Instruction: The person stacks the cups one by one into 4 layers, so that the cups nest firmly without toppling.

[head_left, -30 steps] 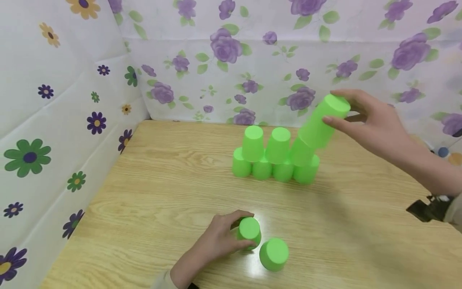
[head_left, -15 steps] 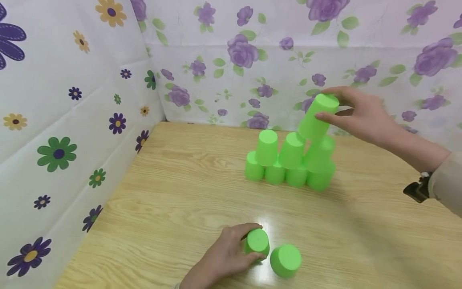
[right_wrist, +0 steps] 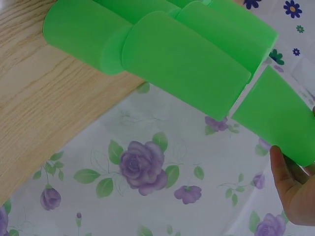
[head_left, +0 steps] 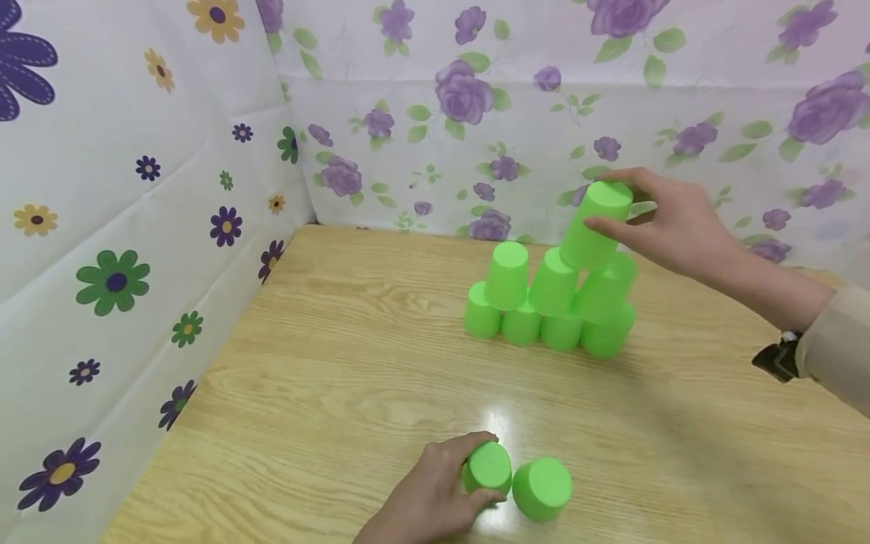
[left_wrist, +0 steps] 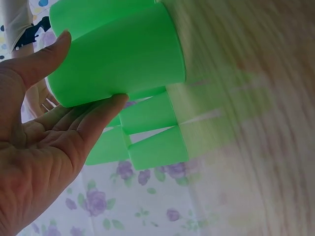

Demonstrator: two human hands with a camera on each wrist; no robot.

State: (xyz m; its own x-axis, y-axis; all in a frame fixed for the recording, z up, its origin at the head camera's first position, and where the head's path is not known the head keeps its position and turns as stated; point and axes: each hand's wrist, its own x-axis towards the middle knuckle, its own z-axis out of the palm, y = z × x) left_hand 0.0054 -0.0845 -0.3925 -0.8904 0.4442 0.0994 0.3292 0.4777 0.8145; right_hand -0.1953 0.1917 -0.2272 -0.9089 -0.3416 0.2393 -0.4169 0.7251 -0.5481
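Head view — right hand (head_left: 669, 223) grips top cup (head_left: 596, 227); left hand (head_left: 435, 495) grips near cup (head_left: 486, 468).

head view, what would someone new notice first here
A pyramid of upside-down bright green plastic cups stands at the far middle of the light wooden table, and the right hand holds one more green cup tilted at its top right. Near the front edge, the left hand grips a green cup beside a loose green cup.
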